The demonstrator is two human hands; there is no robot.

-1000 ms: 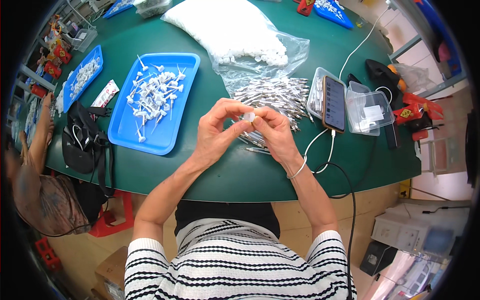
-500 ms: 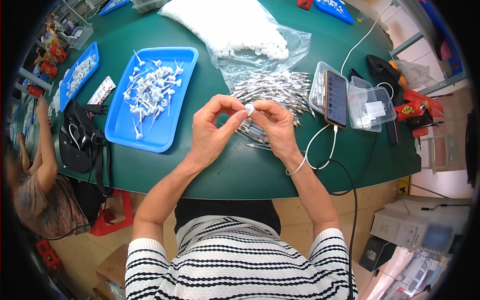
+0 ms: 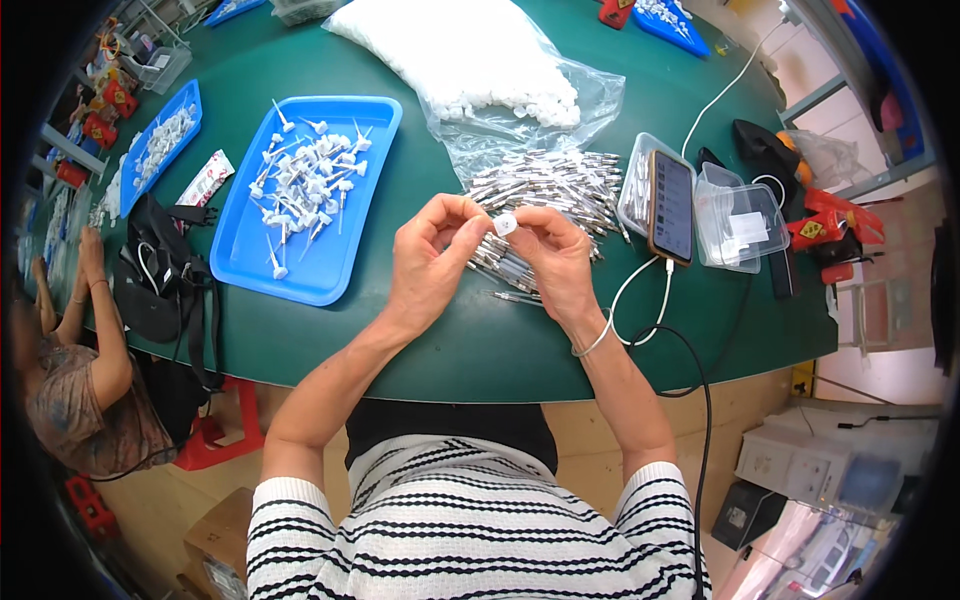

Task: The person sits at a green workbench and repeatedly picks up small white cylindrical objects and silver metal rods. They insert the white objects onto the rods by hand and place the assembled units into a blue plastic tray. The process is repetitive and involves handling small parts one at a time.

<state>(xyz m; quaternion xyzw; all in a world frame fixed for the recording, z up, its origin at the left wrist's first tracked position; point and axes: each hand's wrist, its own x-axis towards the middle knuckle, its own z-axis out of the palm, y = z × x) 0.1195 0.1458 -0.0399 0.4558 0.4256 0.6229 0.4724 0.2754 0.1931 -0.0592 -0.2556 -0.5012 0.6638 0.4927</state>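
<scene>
Over the near edge of a pile of slim metal rods (image 3: 548, 188), my two hands meet at the fingertips. My right hand (image 3: 556, 262) pinches a small white plastic cap (image 3: 504, 225) between thumb and forefinger. My left hand (image 3: 428, 265) is closed in a pinch right beside the cap; what lies between its fingertips is too small to make out. To the left, a blue tray (image 3: 232, 262) bears many white caps with thin rods (image 3: 318, 180) sticking out of them. Beyond the rods, a clear plastic bag (image 3: 598, 92) spills loose white caps (image 3: 530, 102).
A phone (image 3: 671, 205) leans on a clear box (image 3: 636, 150) at the right, its white cable (image 3: 628, 285) curling near my right wrist. Another clear box (image 3: 742, 235) stands beside it. At left are a black bag (image 3: 150, 270), a second blue tray (image 3: 130, 188) and a seated person (image 3: 90, 400).
The white cap now shows more between my fingertips, turned with its flat face up. My hands have barely shifted. The person at the left has lowered their arms.
</scene>
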